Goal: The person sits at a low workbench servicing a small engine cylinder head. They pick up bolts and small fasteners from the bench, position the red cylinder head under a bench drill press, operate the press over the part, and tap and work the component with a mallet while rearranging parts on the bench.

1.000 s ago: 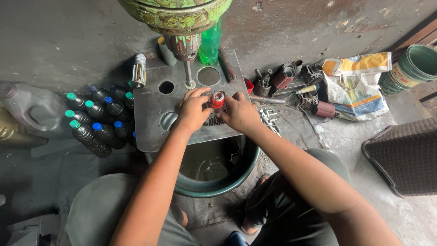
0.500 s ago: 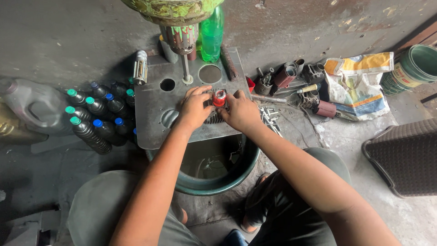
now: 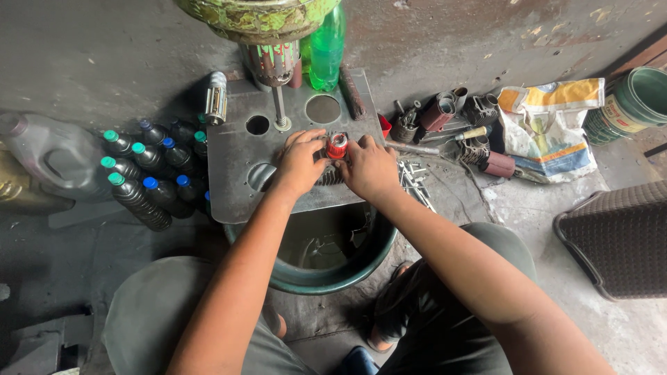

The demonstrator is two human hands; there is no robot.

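Note:
Both my hands rest on a grey metal plate (image 3: 236,173) with round holes. My left hand (image 3: 300,161) and my right hand (image 3: 369,167) close around a small red cylindrical part (image 3: 337,146) that stands on a dark ribbed piece (image 3: 329,176), mostly hidden under my fingers. Just beyond the hands a thin steel spindle (image 3: 279,111) comes down from a green, rusty machine head (image 3: 257,17) to the plate.
A green basin (image 3: 326,274) sits under the plate, between my knees. Dark bottles (image 3: 142,184) with green and blue caps stand at left beside a grey jug (image 3: 52,149). A green bottle (image 3: 326,45), metal parts (image 3: 451,121), a bag (image 3: 549,128), bucket (image 3: 636,101) and dark basket (image 3: 618,239) lie right.
Both hands stay on the red part with only slight finger shifts. The view has tilted a little, so the machine head sits higher in the picture.

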